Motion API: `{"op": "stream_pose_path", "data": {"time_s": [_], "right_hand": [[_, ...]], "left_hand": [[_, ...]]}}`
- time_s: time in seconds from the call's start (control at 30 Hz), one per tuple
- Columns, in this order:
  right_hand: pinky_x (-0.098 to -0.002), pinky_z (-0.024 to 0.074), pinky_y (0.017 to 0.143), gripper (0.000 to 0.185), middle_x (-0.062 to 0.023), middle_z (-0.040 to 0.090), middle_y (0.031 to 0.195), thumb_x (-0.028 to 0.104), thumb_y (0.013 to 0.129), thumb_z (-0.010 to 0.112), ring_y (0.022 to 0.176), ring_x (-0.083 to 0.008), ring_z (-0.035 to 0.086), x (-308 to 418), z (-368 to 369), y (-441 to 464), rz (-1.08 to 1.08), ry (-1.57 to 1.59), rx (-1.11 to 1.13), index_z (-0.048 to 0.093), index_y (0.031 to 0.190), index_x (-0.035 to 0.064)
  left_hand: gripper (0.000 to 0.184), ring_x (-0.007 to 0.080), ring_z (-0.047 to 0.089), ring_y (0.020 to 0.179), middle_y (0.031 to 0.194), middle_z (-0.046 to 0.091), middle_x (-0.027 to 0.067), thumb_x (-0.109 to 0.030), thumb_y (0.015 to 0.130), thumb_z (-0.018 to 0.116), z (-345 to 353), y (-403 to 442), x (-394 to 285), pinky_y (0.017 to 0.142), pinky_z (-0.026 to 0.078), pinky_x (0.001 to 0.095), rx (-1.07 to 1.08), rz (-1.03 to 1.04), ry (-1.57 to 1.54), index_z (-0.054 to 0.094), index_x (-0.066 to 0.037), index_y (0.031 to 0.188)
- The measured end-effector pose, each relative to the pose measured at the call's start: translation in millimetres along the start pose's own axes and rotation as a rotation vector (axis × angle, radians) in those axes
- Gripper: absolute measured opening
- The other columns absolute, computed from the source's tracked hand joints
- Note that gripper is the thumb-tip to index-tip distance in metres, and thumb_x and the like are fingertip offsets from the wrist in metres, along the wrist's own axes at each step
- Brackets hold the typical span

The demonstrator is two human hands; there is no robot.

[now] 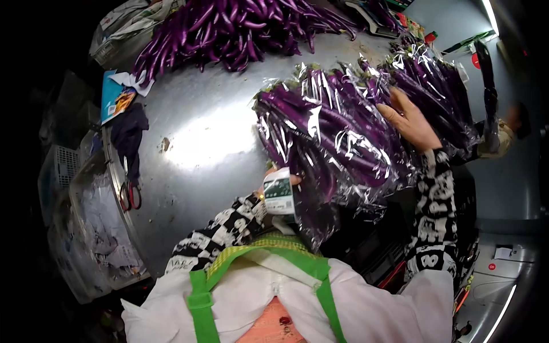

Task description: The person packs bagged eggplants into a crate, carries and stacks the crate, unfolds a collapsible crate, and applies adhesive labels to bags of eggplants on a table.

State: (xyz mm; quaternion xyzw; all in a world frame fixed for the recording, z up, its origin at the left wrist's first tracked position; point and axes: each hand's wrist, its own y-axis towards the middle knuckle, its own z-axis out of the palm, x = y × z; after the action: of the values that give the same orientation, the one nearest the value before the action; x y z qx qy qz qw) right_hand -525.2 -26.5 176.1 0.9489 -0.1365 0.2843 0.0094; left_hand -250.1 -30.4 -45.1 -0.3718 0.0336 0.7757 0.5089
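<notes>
Plastic-wrapped purple eggplants [349, 137] lie in a row along the right part of the metal table. At the near left end of the row, my left hand [280, 178] is closed on one wrapped pack [311, 188] that hangs over the table's near edge. A white and green label [278, 192] covers part of that hand. My right hand [413, 121] rests on the wrapped packs farther right, thumb and fingers apart. A big heap of loose eggplants [229, 28] lies at the far side of the table.
Red-handled scissors [130, 196] and a dark cloth [130, 134] lie at the table's left edge [123, 214]. A blue packet [111, 97] is beyond them. Plastic bins [103, 228] stand at the left. Another person's hand [517, 120] shows at the far right.
</notes>
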Motion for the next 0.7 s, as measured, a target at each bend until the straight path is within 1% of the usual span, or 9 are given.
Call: {"op": "stream_pose_path", "data": {"time_s": [0.07, 0.13, 0.17, 0.2, 0.33, 0.47, 0.5, 0.6, 0.7], "right_hand": [[-0.0396, 0.0409, 0.099, 0.099, -0.0295, 0.046, 0.128, 0.054, 0.072, 0.072, 0.118, -0.0363, 0.049, 72, 8, -28, -0.075, -0.152, 0.155, 0.027, 0.139, -0.0043], [-0.0454, 0.0406, 0.098, 0.100, -0.0310, 0.044, 0.127, 0.052, 0.069, 0.075, 0.118, -0.0417, 0.047, 79, 52, -36, -0.232, -0.326, 0.308, 0.025, 0.142, 0.0045], [-0.0535, 0.0400, 0.096, 0.099, -0.0305, 0.042, 0.126, 0.049, 0.067, 0.077, 0.114, -0.0452, 0.047, 82, 77, -40, -0.124, -0.517, 0.342, 0.024, 0.144, 0.0152], [-0.0572, 0.0419, 0.089, 0.094, -0.0257, 0.043, 0.124, 0.043, 0.068, 0.075, 0.107, -0.0435, 0.051, 69, 103, -45, -0.112, -0.787, 0.227, 0.024, 0.145, 0.0239], [-0.0526, 0.0433, 0.078, 0.088, -0.0173, 0.047, 0.105, 0.028, 0.069, 0.069, 0.093, -0.0373, 0.055, 34, 122, -43, -0.043, -0.788, 0.092, 0.024, 0.144, 0.0365], [-0.0499, 0.0447, 0.076, 0.092, -0.0172, 0.047, 0.101, 0.029, 0.069, 0.070, 0.089, -0.0376, 0.055, 41, 143, -51, 0.038, -0.774, -0.016, 0.019, 0.144, 0.0388], [-0.0487, 0.0449, 0.075, 0.092, -0.0176, 0.047, 0.101, 0.029, 0.069, 0.071, 0.088, -0.0375, 0.056, 44, 151, -53, 0.037, -0.810, -0.042, 0.019, 0.145, 0.0388], [-0.0487, 0.0437, 0.076, 0.093, -0.0188, 0.049, 0.103, 0.030, 0.069, 0.072, 0.088, -0.0368, 0.058, 54, 158, -54, -0.007, -0.890, -0.032, 0.019, 0.145, 0.0387], [-0.0503, 0.0399, 0.080, 0.091, -0.0178, 0.050, 0.103, 0.031, 0.068, 0.072, 0.089, -0.0354, 0.057, 66, 169, -55, -0.013, -0.945, 0.040, 0.024, 0.144, 0.0350]], "left_hand": [[0.019, 0.0189, 0.066, 0.073, 0.084, 0.066, 0.0089, -0.004, 0.082, 0.063, 1, 0, 0, 0.063, 0.057, 0.0315, 0.003, 0.008, 0.024, 0.059, 0.001, 0.099], [0.019, 0.0188, 0.066, 0.073, 0.084, 0.066, 0.0088, -0.004, 0.081, 0.063, 1, -2, 1, 0.063, 0.057, 0.0314, 0.005, 0.009, 0.044, 0.059, 0.001, 0.099], [0.019, 0.0188, 0.066, 0.073, 0.084, 0.066, 0.0088, -0.004, 0.081, 0.063, -2, -5, -1, 0.063, 0.057, 0.0314, 0.000, 0.012, 0.052, 0.059, 0.001, 0.099], [0.019, 0.0188, 0.066, 0.073, 0.084, 0.066, 0.0088, -0.004, 0.081, 0.063, -5, -11, -1, 0.063, 0.057, 0.0313, -0.005, 0.016, 0.055, 0.059, 0.001, 0.100], [0.020, 0.0187, 0.066, 0.074, 0.084, 0.066, 0.0087, -0.004, 0.081, 0.064, -43, -60, -10, 0.063, 0.057, 0.0312, -0.097, 0.030, 0.038, 0.059, 0.001, 0.100], [0.023, 0.0193, 0.066, 0.070, 0.084, 0.066, 0.0098, -0.002, 0.079, 0.066, -78, -122, -32, 0.059, 0.058, 0.0317, -0.349, 0.096, 0.013, 0.059, 0.001, 0.101], [0.024, 0.0210, 0.065, 0.060, 0.081, 0.066, 0.0113, 0.001, 0.075, 0.069, -91, -129, -28, 0.052, 0.058, 0.0315, -0.395, 0.281, 0.028, 0.060, 0.001, 0.097], [0.021, 0.0153, 0.063, 0.054, 0.068, 0.064, 0.0050, -0.015, 0.076, 0.076, -120, -148, -40, 0.050, 0.056, 0.0272, -0.468, 0.025, -0.005, 0.062, -0.002, 0.083], [0.027, 0.0120, 0.061, 0.055, 0.068, 0.062, 0.0019, -0.024, 0.076, 0.078, -122, -167, -37, 0.050, 0.051, 0.0243, -0.660, 0.060, 0.344, 0.060, -0.005, 0.079]]}}
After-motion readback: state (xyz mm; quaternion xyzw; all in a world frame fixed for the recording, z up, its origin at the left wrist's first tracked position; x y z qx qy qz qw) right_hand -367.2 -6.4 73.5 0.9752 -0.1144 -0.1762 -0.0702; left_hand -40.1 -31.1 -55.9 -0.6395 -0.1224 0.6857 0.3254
